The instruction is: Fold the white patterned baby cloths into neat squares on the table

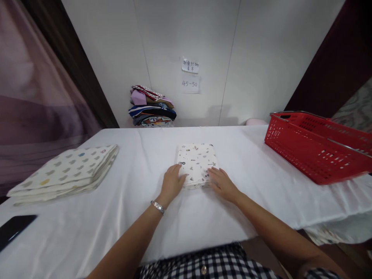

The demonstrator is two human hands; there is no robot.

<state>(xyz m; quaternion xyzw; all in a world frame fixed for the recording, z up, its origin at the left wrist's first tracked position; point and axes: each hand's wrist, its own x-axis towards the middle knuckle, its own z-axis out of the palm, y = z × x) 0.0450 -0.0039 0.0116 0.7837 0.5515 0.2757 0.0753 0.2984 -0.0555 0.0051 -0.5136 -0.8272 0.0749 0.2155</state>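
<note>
Resting hands: two, one person's; left hand (172, 181) at the left edge of the small cloth, right hand (223, 185) on its near right corner, fingers of both extended and loose, clenched on nothing.
Small cloth: one, folded into a neat rectangle, white with tiny scattered prints (199, 161); it lies flat mid-table, between the hands.
Bracelet: one, silver, left wrist (157, 207).
Table: one, covered in white fabric (139, 155).
Large cloth: one folded bundle, cream with grey shapes, at the table's left (69, 166).
Phone: one, black, cut off by the left edge of view (17, 228).
Basket: one, red, slotted, at the right (314, 159).
Stack: one, mixed folded fabrics behind the table; layers too jumbled to count (152, 110).
Notes: two on the wall; lower note reads "45-50" (191, 84), upper note has two lines of handwritten Chinese characters, too blurred to read surely (190, 65).
</note>
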